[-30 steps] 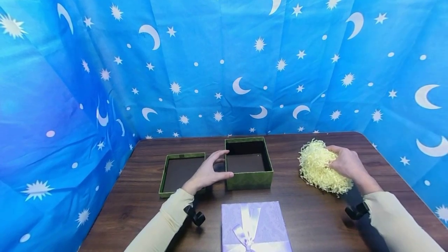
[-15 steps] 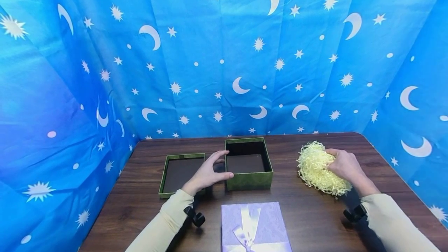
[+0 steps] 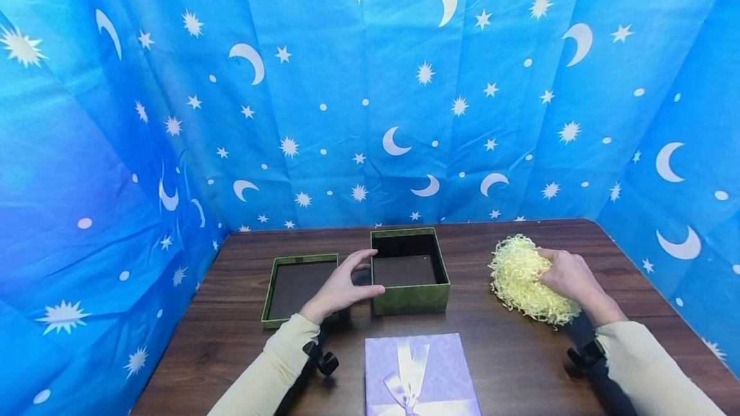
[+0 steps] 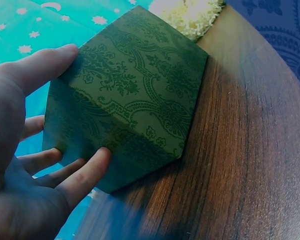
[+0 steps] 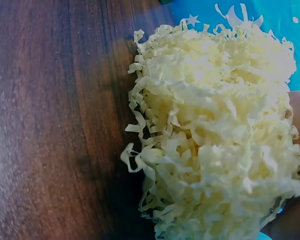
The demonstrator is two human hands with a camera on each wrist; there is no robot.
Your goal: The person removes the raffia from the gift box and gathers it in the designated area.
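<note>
An open green patterned box [image 3: 412,299] with a dark inside stands on the table. My left hand [image 3: 338,284] is at its left side, thumb near the front corner and forefinger near the rim. In the left wrist view the spread fingers of the left hand [image 4: 30,150] touch the green box [image 4: 140,85]. To the right lies a pile of pale yellow shredded paper [image 3: 523,278]. My right hand [image 3: 572,278] grips its right side, with the fingertips hidden in the strands. The shredded paper [image 5: 215,125] covers most of the right hand [image 5: 297,135] in the right wrist view.
A shallow green lid [image 3: 300,287] lies inside up to the left, partly behind my left hand. A lilac gift box [image 3: 381,364] with a white ribbon is at the near edge of the view. A blue cloth [image 3: 324,82] with moons and stars hangs behind the wooden table [image 3: 225,313].
My right hand and the shredded paper have shifted very slightly left and nearer. The left hand and the green box stay in place.
</note>
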